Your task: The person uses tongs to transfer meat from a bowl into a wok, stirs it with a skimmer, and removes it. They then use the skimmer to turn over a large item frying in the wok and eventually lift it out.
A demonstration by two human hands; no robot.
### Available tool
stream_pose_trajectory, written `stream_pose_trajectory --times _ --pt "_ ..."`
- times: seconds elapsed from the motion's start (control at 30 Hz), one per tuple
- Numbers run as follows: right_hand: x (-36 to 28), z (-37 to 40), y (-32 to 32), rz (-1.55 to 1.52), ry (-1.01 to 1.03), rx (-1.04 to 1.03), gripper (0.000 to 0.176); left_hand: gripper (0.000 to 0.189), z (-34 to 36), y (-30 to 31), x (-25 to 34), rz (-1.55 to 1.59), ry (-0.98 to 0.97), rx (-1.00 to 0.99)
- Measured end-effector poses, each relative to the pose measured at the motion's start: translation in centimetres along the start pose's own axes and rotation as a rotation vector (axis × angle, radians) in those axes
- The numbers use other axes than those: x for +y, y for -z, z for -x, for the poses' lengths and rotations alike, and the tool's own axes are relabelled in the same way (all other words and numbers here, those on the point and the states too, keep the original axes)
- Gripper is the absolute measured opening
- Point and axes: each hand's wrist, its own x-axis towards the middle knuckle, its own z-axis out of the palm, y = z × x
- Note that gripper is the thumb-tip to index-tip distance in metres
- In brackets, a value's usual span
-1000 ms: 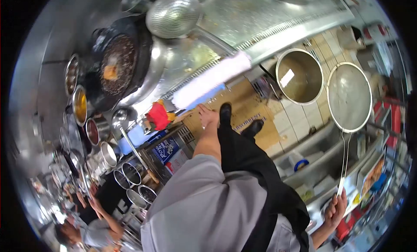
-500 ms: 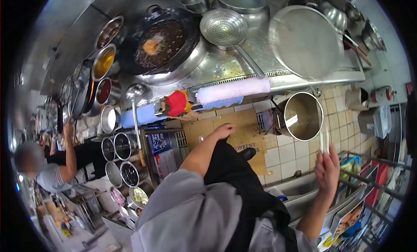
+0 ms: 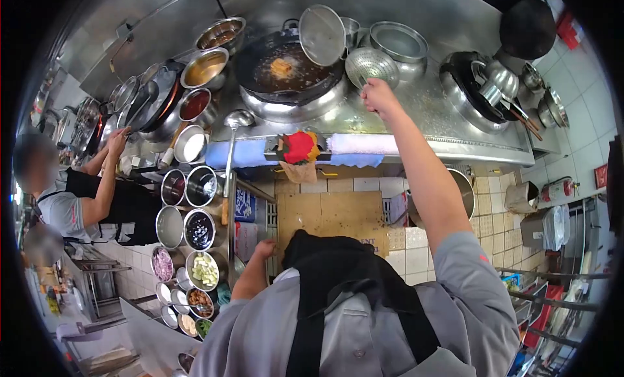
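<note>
1. The right hand (image 3: pixel 379 96) is closed, seemingly around the handle of the skimmer (image 3: pixel 322 34), which is held over the wok (image 3: pixel 286 68) near the back edge of the table (image 3: pixel 422 127).
2. The grip of the left hand (image 3: pixel 264 248) cannot be told.
</note>
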Motion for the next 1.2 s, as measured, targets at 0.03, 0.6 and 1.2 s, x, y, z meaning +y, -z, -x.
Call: stream_pose_trajectory --times 0.03,0.6,1.2 --pt "-0.1 -0.9 -1.5 0.031 -0.011 0.032 0.014 0.034 -2.2 -0.5 -3.4 0.093 -0.014 0.051" --pt "3.1 -6.4 -10.4 1.071 0.736 0.258 0.021 0.028 1.9 5.1 2.5 0.575 -0.299 -0.007" --pt "3.4 -8.7 -3.2 0.526 0.224 0.122 0.037 0.031 3.4 0.9 6.8 0.378 -0.149 0.005"
